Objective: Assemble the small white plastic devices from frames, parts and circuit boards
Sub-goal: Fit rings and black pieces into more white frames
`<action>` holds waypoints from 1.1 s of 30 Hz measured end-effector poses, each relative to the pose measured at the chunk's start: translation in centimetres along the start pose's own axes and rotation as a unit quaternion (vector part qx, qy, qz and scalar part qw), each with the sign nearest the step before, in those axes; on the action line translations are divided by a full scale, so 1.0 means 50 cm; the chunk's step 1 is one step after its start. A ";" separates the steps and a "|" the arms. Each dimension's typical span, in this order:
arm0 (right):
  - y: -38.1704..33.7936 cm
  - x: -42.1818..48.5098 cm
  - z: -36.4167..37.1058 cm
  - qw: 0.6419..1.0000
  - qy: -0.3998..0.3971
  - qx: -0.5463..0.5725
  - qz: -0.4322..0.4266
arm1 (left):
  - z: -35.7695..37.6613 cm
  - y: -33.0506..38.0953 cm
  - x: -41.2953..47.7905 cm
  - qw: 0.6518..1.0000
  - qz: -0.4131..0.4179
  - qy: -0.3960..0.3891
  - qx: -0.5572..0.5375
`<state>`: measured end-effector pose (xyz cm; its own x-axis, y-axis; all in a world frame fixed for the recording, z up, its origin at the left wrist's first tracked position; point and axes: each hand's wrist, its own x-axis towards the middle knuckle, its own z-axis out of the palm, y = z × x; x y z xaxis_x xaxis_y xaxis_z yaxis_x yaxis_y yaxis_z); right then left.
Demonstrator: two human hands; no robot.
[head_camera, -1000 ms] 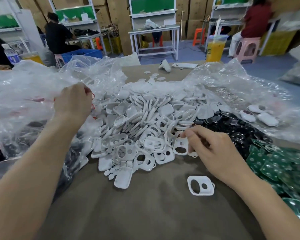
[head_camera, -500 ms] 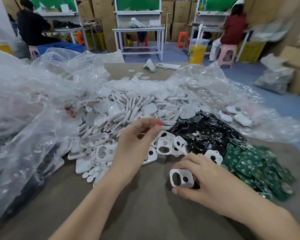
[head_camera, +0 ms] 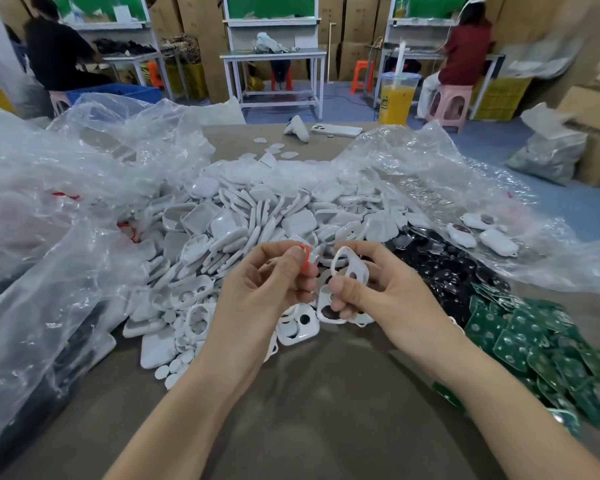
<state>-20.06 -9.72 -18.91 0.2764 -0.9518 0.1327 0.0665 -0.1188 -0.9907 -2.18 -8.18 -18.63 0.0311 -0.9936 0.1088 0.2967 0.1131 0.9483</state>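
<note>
While held just above the pile of white parts (head_camera: 229,230), 1 white frame (head_camera: 350,268) is pinched by the right hand (head_camera: 388,292), thumb against curled fingers. It is tilted toward the left hand (head_camera: 267,282), whose fingertips pinch 1 small red part (head_camera: 305,253), presumably for insertion.

The heap of white plastic frames and covers (head_camera: 243,230) sits in the middle of the brown table (head_camera: 326,427). Black round parts (head_camera: 440,268) lie right of it, green circuit boards (head_camera: 534,344) nearer than those. A crumpled clear plastic bag (head_camera: 49,209) lies left of the heap.
</note>
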 end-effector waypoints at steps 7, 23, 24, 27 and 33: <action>0.007 -0.010 -0.003 0.999 -0.004 0.045 0.011 | -0.003 -0.005 -0.003 0.998 -0.010 0.005 0.054; 0.000 -0.013 -0.003 1.000 0.008 0.025 -0.006 | 0.010 -0.002 -0.015 0.990 0.005 -0.021 0.141; -0.002 -0.014 -0.003 1.000 0.010 0.025 -0.008 | 0.010 -0.001 -0.016 0.990 0.004 -0.023 0.141; -0.006 -0.015 -0.002 0.999 0.011 0.030 -0.008 | 0.008 -0.001 -0.016 0.990 0.004 -0.027 0.137; -0.003 -0.016 -0.005 0.998 0.017 0.054 -0.005 | 0.010 -0.002 -0.015 0.992 0.001 -0.017 0.121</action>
<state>-20.52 -9.02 -18.86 0.2420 -0.9602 0.1391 0.1730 -0.0984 -0.9800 -2.70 -7.47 -18.66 -0.0012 -0.9932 0.1165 0.0578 0.1163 0.9915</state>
